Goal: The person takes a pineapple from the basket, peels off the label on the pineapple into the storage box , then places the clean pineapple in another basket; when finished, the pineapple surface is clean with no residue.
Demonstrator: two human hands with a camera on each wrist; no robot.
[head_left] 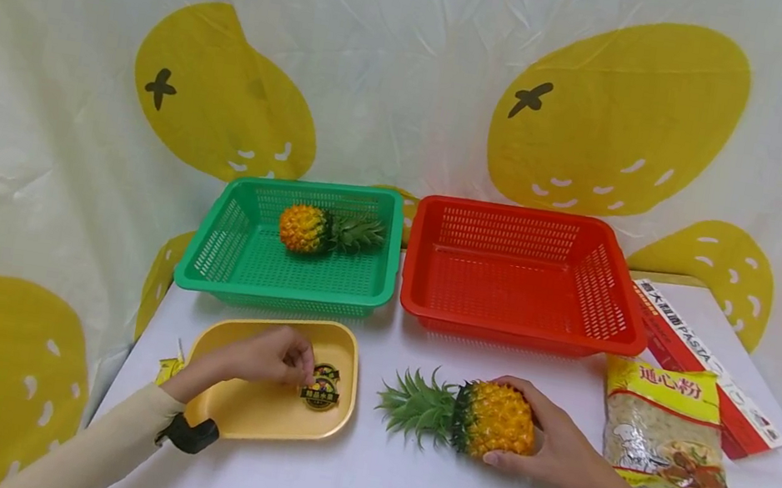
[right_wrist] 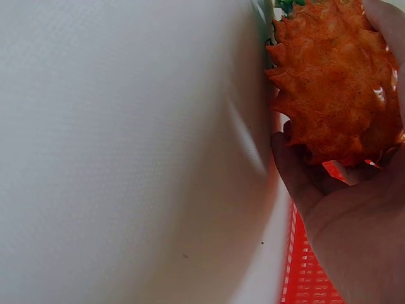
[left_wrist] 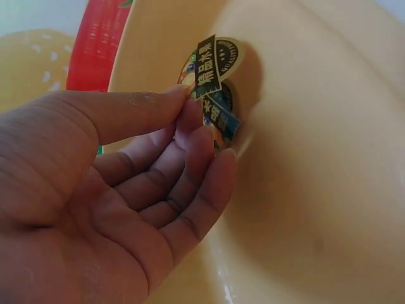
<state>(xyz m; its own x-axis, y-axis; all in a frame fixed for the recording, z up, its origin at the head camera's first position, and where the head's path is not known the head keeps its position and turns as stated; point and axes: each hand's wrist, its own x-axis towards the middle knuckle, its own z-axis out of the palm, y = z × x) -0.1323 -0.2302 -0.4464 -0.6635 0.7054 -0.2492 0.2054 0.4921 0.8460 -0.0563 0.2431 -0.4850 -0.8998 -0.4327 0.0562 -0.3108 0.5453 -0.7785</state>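
Note:
Over the shallow yellow tray (head_left: 236,419), my left hand (head_left: 277,355) pinches a round fruit sticker (left_wrist: 207,66) between thumb and forefinger. A second, similar sticker (left_wrist: 221,114) shows just behind it in the left wrist view, near the tray's surface. My right hand (head_left: 554,445) grips the base end of a pineapple (head_left: 501,421) lying on its side on the white table, its leafy crown pointing left. The spiky orange skin of this pineapple fills the palm in the right wrist view. Another pineapple (head_left: 304,229) lies in the green basket (head_left: 203,283).
A red basket (head_left: 515,330) stands beside the green one at the back. On the right lie a bag of pasta (head_left: 667,429) and a long red-and-white pasta box (head_left: 746,407). A small yellow object (head_left: 169,369) sits at the tray's left, partly behind the left arm.

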